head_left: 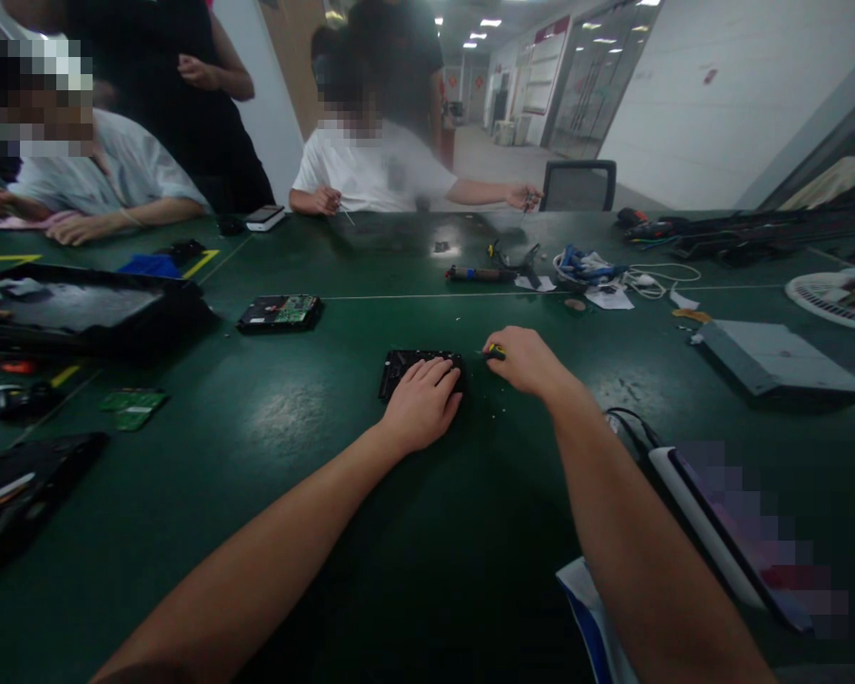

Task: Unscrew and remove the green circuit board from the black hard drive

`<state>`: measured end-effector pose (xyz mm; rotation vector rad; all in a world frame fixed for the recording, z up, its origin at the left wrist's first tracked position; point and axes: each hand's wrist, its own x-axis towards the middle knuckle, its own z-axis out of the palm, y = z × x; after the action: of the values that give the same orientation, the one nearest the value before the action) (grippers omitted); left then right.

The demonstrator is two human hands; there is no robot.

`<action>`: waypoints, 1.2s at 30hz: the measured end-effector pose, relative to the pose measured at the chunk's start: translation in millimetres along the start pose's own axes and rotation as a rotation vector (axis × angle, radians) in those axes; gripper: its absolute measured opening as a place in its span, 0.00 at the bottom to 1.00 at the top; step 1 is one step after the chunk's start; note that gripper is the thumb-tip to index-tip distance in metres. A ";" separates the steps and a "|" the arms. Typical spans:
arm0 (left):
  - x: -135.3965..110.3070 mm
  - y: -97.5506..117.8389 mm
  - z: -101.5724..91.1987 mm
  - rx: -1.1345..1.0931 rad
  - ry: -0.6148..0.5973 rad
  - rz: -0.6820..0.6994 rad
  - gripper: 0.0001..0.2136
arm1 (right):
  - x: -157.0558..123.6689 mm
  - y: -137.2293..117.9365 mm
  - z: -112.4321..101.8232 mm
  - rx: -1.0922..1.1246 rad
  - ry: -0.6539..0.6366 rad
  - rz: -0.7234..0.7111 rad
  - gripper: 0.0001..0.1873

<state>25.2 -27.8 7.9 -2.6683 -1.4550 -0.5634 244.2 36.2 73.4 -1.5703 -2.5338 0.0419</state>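
Black casing (394, 367) on the table (328, 541), your spread left hand (423, 404) over it, presumably against sliding; yellow-black tool (496, 351) pinched in your right hand (525, 360), right of the casing.

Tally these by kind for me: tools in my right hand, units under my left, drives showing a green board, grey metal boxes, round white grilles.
Yellow-and-black screwdriver-like tool in the right hand: 1
Black drive-like unit under the left hand: 1
Drive with green circuit board uppermost: 1
Grey metal box: 1
Round white grille: 1
Total: 5
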 end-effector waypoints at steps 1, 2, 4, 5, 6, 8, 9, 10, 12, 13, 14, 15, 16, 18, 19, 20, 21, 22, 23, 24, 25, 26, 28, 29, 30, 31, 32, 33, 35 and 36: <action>0.1 -3.8 -0.1 0.003 0.016 -0.023 0.21 | 0.4 -2.8 0.0 0.002 -0.006 -0.025 0.10; 0.3 -7.7 -0.2 0.003 0.034 -0.044 0.20 | 0.8 -6.0 -0.2 0.004 -0.013 -0.049 0.10; 0.7 -14.3 -0.3 -0.004 0.064 -0.071 0.19 | 1.4 -14.2 -0.8 0.010 -0.038 -0.092 0.10; 0.9 -16.6 -0.1 -0.010 0.076 -0.076 0.19 | 1.4 -18.9 -1.2 0.014 -0.061 -0.105 0.10; 1.0 -18.1 0.1 -0.015 0.084 -0.077 0.19 | 1.2 -23.8 -1.7 0.012 -0.084 -0.120 0.10; 1.0 -19.1 0.6 -0.022 0.089 -0.076 0.19 | -0.1 -32.6 -3.7 -0.013 -0.123 -0.130 0.10; 0.9 -18.9 0.8 -0.023 0.087 -0.076 0.19 | -1.1 -36.0 -5.5 -0.023 -0.146 -0.141 0.09; 0.8 -18.5 1.0 -0.023 0.085 -0.077 0.19 | -2.4 -38.8 -7.9 -0.030 -0.171 -0.149 0.08; 0.6 -17.5 1.4 -0.020 0.078 -0.077 0.19 | -5.2 -42.2 -13.9 -0.025 -0.200 -0.174 0.08; 0.5 -17.1 1.7 -0.017 0.077 -0.079 0.19 | -6.7 -43.2 -17.2 -0.013 -0.217 -0.178 0.08; 0.4 -16.9 2.0 -0.012 0.076 -0.081 0.19 | -8.1 -43.9 -20.5 -0.001 -0.239 -0.186 0.08; 0.4 -16.9 2.2 -0.008 0.075 -0.083 0.19 | -9.3 -44.4 -23.5 0.007 -0.264 -0.193 0.08; 0.3 -16.9 2.4 -0.005 0.074 -0.086 0.19 | -10.4 -44.8 -26.2 0.015 -0.288 -0.203 0.08; 0.4 -17.1 2.3 -0.002 0.073 -0.091 0.19 | -11.9 -44.7 -30.5 0.027 -0.318 -0.217 0.08; 0.5 -17.1 1.9 -0.004 0.071 -0.090 0.19 | -12.3 -43.9 -32.2 0.035 -0.315 -0.223 0.08; 0.5 -16.8 1.1 -0.008 0.069 -0.088 0.19 | -12.6 -42.3 -33.7 0.042 -0.297 -0.226 0.08; 0.4 -16.1 0.1 -0.014 0.068 -0.088 0.20 | -12.7 -39.7 -35.1 0.048 -0.269 -0.226 0.08; 0.3 -14.9 -1.1 -0.024 0.066 -0.088 0.20 | -12.8 -36.2 -36.5 0.055 -0.230 -0.228 0.09; 0.0 -13.2 -2.4 -0.036 0.063 -0.087 0.21 | -12.8 -31.8 -38.0 0.055 -0.187 -0.216 0.09; -0.4 -10.9 -3.7 -0.050 0.059 -0.086 0.21 | -13.0 -26.6 -39.6 0.049 -0.163 -0.190 0.10; -0.9 -8.1 -4.9 -0.064 0.053 -0.082 0.22 | -13.3 -21.2 -41.4 0.047 -0.140 -0.166 0.10; -1.5 -4.9 -6.0 -0.076 0.043 -0.073 0.22 | -13.9 -15.9 -43.5 0.046 -0.116 -0.137 0.10; -2.8 2.0 -7.4 -0.092 0.022 -0.040 0.23 | -15.7 -7.3 -48.0 0.051 -0.129 -0.081 0.09; -3.2 5.1 -7.7 -0.099 0.015 -0.023 0.23 | -17.0 -4.9 -50.5 0.052 -0.140 -0.053 0.08; -3.5 7.7 -7.8 -0.104 0.014 -0.013 0.23 | -18.3 -3.9 -53.0 0.055 -0.147 -0.047 0.08; -3.5 9.6 -7.7 -0.110 0.015 -0.006 0.22 | -19.7 -4.4 -55.5 0.062 -0.144 -0.047 0.08; -3.4 10.7 -7.4 -0.116 0.022 -0.004 0.21 | -21.1 -6.2 -57.7 0.073 -0.139 -0.053 0.09; -3.0 11.0 -7.1 -0.122 0.033 -0.006 0.19 | -22.3 -9.1 -59.6 0.085 -0.133 -0.064 0.09; -2.2 10.1 -6.4 -0.134 0.054 -0.013 0.18 | -24.1 -16.7 -61.5 0.105 -0.161 -0.105 0.10; -1.8 9.1 -6.0 -0.137 0.061 -0.016 0.18 | -24.4 -20.7 -61.3 0.117 -0.198 -0.138 0.10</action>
<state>30.0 -35.7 14.0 -2.7163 -1.4736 -0.7653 245.7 1.5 133.1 -1.4076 -2.7257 0.3387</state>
